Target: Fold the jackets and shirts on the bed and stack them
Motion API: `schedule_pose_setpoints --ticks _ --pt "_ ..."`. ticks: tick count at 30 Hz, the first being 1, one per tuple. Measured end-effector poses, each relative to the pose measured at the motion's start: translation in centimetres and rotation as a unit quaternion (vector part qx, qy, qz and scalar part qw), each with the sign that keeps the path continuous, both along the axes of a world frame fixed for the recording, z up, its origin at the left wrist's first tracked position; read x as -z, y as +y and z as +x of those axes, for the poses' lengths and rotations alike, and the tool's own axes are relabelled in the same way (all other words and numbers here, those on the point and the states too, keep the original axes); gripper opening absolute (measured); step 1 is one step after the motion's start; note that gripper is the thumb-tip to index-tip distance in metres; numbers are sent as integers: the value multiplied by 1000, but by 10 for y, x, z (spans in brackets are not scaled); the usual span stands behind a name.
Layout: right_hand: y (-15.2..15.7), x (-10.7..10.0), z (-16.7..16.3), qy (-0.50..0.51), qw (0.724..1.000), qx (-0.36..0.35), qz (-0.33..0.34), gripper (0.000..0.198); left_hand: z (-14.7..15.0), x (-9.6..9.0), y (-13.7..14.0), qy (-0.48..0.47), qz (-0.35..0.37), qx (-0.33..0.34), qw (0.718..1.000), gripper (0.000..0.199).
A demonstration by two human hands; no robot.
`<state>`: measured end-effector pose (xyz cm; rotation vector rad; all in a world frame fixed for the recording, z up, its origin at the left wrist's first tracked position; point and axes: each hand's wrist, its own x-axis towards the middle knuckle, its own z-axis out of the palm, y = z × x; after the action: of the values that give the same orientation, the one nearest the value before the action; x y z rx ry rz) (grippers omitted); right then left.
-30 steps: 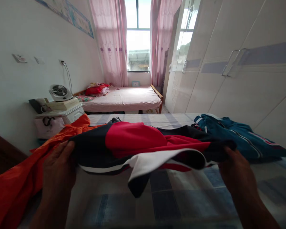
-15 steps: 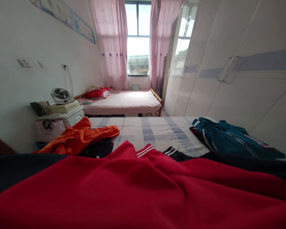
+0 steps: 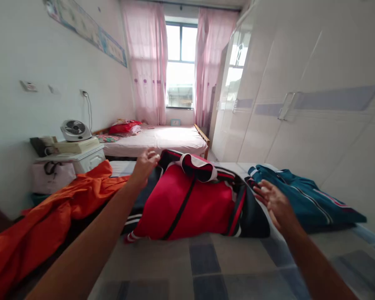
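A red and black zip jacket (image 3: pixel 193 204) with white-striped cuffs lies front up on the bed in the middle, its collar toward the far side and its body puffed up. At its upper left shoulder is my left hand (image 3: pixel 146 164), open with loosely bent fingers; whether the fingertips touch the cloth is hard to tell. My right hand (image 3: pixel 274 203) is open beside the jacket's right side, fingers apart and nothing in them. Beyond that hand lies a folded teal jacket (image 3: pixel 312 196). An orange garment (image 3: pixel 78 196) spreads on the left, partly behind my left forearm.
The bed has a checked sheet (image 3: pixel 175 266). Behind it stands a second bed (image 3: pixel 162 139) with pink bedding under the window. A white nightstand (image 3: pixel 90 156) with a fan (image 3: pixel 76 130) is at the left, a pale wardrobe (image 3: pixel 300 141) along the right.
The red jacket, which filled the foreground close to the camera, is now down on the bed, front up. Both my hands have come into view. The camera has tilted slightly upward.
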<state>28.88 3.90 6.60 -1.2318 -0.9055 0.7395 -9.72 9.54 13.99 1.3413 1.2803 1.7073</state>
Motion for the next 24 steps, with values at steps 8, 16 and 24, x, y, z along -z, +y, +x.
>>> schedule_pose_setpoints --ticks 8,16,24 --pt "-50 52 -19 -504 859 -91 -4 51 -42 100 -96 326 -179 22 928 76" --pt "-29 49 -62 -670 721 -173 24 37 -36 89 -118 408 -159 133 889 32" --pt "-52 -47 -52 -535 821 -197 27 25 -56 34 -119 66 -162 -1 985 46"
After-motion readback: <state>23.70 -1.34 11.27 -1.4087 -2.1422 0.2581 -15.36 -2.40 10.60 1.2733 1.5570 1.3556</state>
